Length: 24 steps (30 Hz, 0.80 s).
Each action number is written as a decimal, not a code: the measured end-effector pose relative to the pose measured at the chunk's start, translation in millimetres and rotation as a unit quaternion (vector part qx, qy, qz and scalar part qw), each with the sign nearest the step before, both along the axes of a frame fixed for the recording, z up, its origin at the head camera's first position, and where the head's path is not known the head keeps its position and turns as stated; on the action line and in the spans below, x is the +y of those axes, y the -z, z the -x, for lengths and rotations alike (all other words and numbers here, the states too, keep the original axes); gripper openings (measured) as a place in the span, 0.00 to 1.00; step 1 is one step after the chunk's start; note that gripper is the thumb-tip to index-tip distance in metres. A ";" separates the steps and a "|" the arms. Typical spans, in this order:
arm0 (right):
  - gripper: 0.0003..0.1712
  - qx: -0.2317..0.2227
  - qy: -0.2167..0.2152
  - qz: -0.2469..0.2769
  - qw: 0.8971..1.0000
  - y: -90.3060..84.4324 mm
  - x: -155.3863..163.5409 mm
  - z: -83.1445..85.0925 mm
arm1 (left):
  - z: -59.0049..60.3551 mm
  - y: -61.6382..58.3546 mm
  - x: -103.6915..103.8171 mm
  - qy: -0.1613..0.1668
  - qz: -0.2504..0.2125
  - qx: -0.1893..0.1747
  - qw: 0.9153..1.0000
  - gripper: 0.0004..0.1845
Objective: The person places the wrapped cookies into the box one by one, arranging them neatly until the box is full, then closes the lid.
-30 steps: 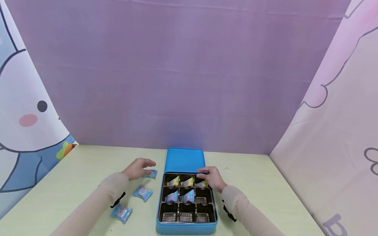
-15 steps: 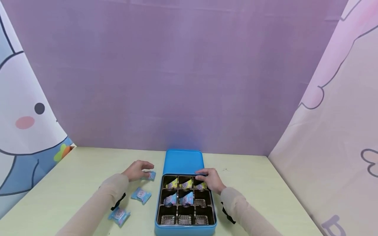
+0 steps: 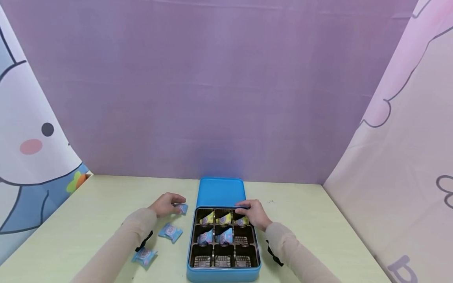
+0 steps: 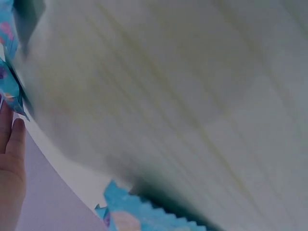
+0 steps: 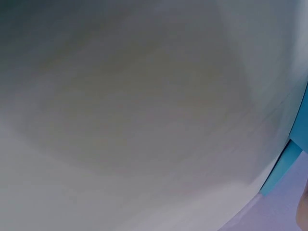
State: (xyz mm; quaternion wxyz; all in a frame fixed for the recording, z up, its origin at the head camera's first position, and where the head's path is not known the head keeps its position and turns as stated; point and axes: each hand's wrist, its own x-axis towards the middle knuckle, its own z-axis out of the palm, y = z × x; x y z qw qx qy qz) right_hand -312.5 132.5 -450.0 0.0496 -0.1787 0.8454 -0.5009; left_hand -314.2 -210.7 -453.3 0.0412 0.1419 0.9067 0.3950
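Observation:
An open blue tin [image 3: 223,275] holds a dark tray of nine compartments. Three yellow packets [image 3: 225,218] fill the far row, and two blue packets [image 3: 206,237] stand in the middle row. My right hand [image 3: 253,214] rests on the tin's far right corner, fingers curled over the rim above a yellow packet [image 3: 242,221]. Left of the tin, my left hand [image 3: 166,204] pinches a blue packet [image 3: 182,208] lying on the table; the left wrist view shows that blue packet [image 4: 7,82] beside my fingers [image 4: 12,159]. The right wrist view shows only blurred table and the tin's edge [image 5: 288,168].
The tin's blue lid [image 3: 221,191] lies behind the tin. Two more blue packets [image 3: 171,232] [image 3: 144,255] lie on the pale green table [image 3: 311,228] near my left forearm. Purple and cartoon-print cloth walls close in the table at the back and on both sides.
My left fingers have drawn in over the blue packet by the tin. The right hand stays on the tin's far right corner.

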 end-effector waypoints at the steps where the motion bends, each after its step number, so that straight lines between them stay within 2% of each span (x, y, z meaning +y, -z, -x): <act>1: 0.15 0.000 0.001 -0.001 1.000 0.0 -0.2 -0.6 | -0.8 -0.2 0.5 -0.006 0.000 -0.004 1.000 0.19; 15: 0.16 -0.005 -0.004 0.002 1.000 -1.7 -0.7 -3.5 | 0.5 6.4 1.7 -0.037 0.015 -0.010 0.999 0.20; 24: 0.17 -0.007 -0.004 0.001 1.000 1.3 0.1 0.7 | 1.3 8.2 3.0 -0.051 0.033 0.004 0.998 0.19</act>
